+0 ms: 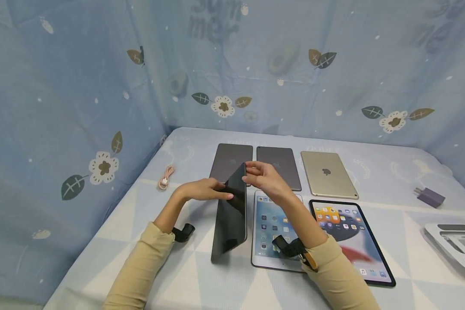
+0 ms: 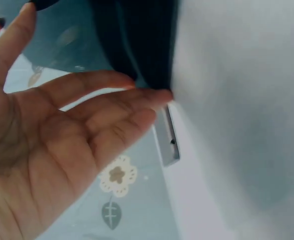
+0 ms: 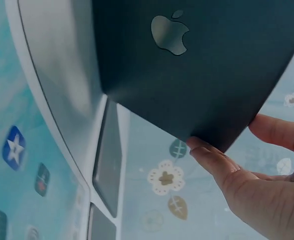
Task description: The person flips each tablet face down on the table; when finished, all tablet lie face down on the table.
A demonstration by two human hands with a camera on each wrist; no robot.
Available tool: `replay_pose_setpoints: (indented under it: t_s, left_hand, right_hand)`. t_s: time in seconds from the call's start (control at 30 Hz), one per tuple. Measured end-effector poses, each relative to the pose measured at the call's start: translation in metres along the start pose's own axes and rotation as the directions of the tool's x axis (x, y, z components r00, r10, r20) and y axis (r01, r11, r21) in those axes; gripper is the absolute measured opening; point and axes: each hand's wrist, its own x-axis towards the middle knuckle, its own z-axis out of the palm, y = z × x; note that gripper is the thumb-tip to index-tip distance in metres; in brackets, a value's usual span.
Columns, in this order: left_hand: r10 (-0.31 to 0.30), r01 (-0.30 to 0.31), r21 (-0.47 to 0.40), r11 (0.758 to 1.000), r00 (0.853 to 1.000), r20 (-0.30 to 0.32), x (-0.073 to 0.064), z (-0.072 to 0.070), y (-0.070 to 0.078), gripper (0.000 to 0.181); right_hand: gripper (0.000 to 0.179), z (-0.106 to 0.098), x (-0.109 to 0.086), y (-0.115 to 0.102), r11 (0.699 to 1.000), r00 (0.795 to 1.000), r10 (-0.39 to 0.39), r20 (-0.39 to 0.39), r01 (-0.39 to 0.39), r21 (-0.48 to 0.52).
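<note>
A dark tablet (image 1: 235,215) stands tilted on edge above the table, its black glossy screen facing left in the head view. My right hand (image 1: 266,177) pinches its upper far corner; in the right wrist view the dark back (image 3: 151,80) shows an apple logo, with thumb and fingers at the corner. My left hand (image 1: 203,189) holds its left side, thumb over the screen. In the left wrist view the left fingers (image 2: 117,100) lie nearly straight along the tablet's edge. Under the right forearm lies a lit white-framed tablet (image 1: 269,211).
Two dark tablets (image 1: 226,157) (image 1: 283,168) and a gold tablet (image 1: 327,174) lie face down at the back. A lit black-framed tablet (image 1: 352,241) is on the right. Around them are a coiled pink cable (image 1: 165,177), a purple plug (image 1: 430,197) and a white tray-like object (image 1: 435,230).
</note>
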Motion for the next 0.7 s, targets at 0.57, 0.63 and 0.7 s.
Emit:
replay_pose_setpoints:
  t_s: [0.57,0.63,0.7]
  left_hand:
    - [0.119,-0.089,-0.331,0.939,0.99,0.072,0.01,0.006,-0.009,0.053]
    - [0.103,-0.076,-0.327,0.942,0.992,0.067,0.008,0.004,-0.009,0.055]
    - [0.101,-0.076,-0.333,0.94,0.993,0.058,0.005,0.002,-0.008,0.058]
  right_hand:
    - [0.06,0.005,-0.002,-0.009,0.997,0.997,-0.064,-0.03,0.062,-0.056]
    - [0.06,0.007,-0.001,-0.007,0.996,0.997,-0.073,-0.024,0.072,-0.06]
    - [0.06,0.009,0.0,-0.004,0.994,0.996,-0.088,-0.011,0.087,-0.068]
